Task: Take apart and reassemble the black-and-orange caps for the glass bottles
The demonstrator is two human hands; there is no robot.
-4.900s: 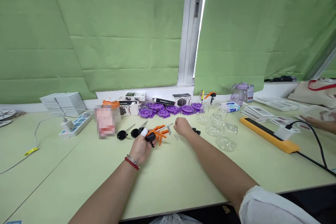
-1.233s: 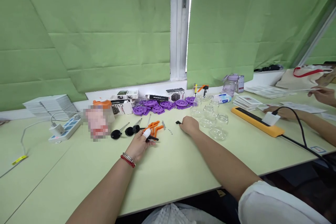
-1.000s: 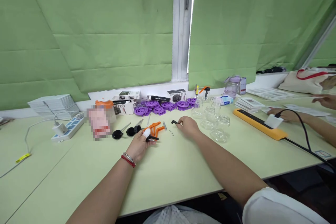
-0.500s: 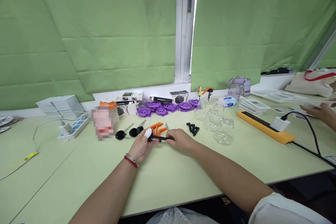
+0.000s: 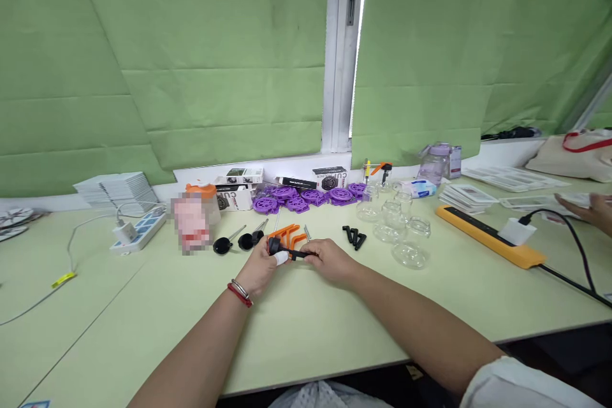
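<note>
Both hands hold one black plastic part [image 5: 275, 245] with a round head and a narrow arm, low over the table. My left hand [image 5: 258, 271], with a white cover on its thumb, is closed around the round head. My right hand [image 5: 331, 260] pinches the far end of the arm; its fingertips are partly hidden. Orange trigger-shaped levers [image 5: 289, 233] lie just behind the part. Left of them are black round caps with thin metal stems [image 5: 222, 245]. Short black bent pieces [image 5: 354, 237] lie right of my right hand.
Clear glass bottles [image 5: 409, 255] stand to the right, near a yellow power strip [image 5: 488, 236]. Purple plastic wheel-like pieces [image 5: 297, 204] and small boxes [image 5: 329, 178] line the back. A white power strip [image 5: 146, 229] lies left. Another person's hand [image 5: 590, 210] is at far right.
The black part has turned in my left hand, so its round head now shows upward. My left thumb has shifted down and right. The other person's hand has moved.
</note>
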